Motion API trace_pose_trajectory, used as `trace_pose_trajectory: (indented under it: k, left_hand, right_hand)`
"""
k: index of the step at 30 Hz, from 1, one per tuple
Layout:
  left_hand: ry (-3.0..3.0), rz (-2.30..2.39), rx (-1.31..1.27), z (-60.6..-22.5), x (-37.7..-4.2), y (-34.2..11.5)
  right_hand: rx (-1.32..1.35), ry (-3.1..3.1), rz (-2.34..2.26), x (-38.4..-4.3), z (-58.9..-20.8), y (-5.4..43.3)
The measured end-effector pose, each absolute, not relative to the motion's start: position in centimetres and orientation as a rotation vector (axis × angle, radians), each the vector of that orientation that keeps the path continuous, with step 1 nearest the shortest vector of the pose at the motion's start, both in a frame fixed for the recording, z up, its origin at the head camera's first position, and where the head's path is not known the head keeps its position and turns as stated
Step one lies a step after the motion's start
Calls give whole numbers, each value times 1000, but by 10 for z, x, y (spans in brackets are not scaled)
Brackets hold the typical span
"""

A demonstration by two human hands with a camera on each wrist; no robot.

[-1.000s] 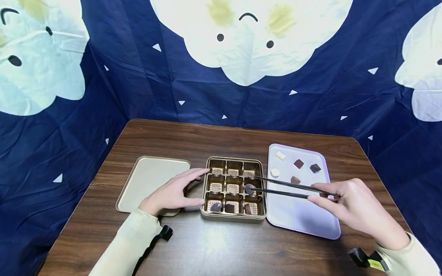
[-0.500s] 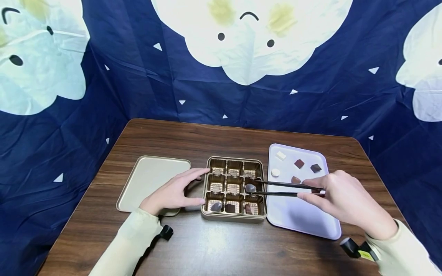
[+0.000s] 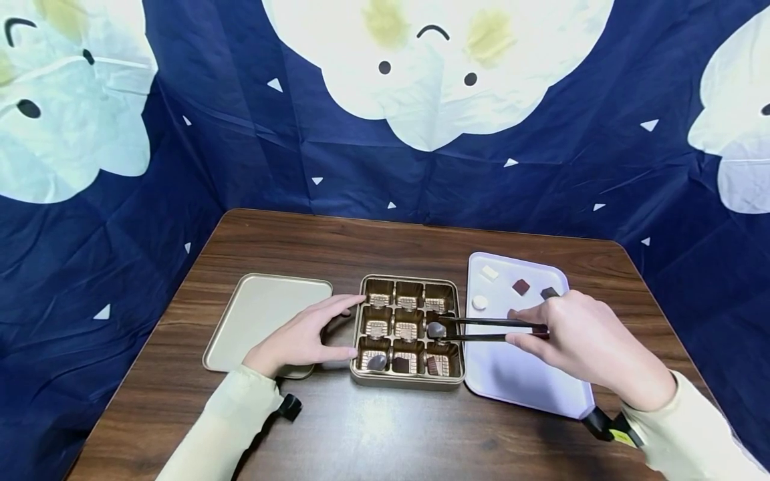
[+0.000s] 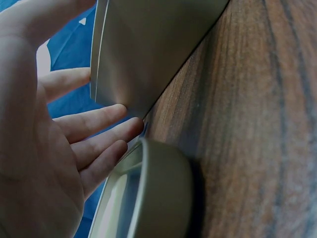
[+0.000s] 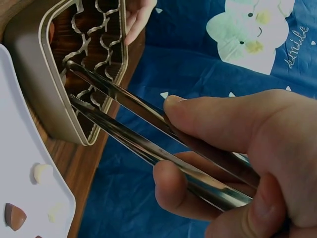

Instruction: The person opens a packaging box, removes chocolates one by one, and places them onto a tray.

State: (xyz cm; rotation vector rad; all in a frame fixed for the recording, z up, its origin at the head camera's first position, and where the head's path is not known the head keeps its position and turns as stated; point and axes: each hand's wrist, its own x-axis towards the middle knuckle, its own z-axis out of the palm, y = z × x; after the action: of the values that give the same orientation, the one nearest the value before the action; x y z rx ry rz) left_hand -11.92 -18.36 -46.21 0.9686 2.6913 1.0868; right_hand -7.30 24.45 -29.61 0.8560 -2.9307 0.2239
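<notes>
My right hand (image 3: 580,344) holds metal tongs (image 5: 131,141) between thumb and fingers. Their serrated tips stand apart inside a gold tin (image 3: 406,383) with a brown divided insert. A dark rounded chocolate (image 3: 436,330) sits in the middle compartment of the right column, right at the tong tips. Along the front row lie a dark oval chocolate (image 3: 377,362), a dark square chocolate (image 3: 400,364) and a ridged brown chocolate (image 3: 432,365). With its fingers spread, my left hand (image 3: 301,337) touches the tin's left side, thumb near the front corner.
Right of the tin, a lilac tray (image 3: 511,384) bears a white rectangular chocolate (image 3: 490,272), a white round one, a reddish-brown square and others, partly hidden by my right hand. A gold lid (image 3: 259,314) lies left. Blue cloth (image 3: 361,167) hangs behind the table.
My right hand has slid left toward the tin, and its grip sits closer to the tong tips. The dark rounded chocolate has settled in its compartment. My left hand stays put.
</notes>
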Motion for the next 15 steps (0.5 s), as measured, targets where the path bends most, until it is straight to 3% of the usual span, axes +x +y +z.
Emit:
trace_pose_trajectory:
  k: [15]
  left_hand:
    - [2693, 1082, 978, -460, -119, -184]
  right_hand:
    - [842, -2963, 157, -74, -299, 236]
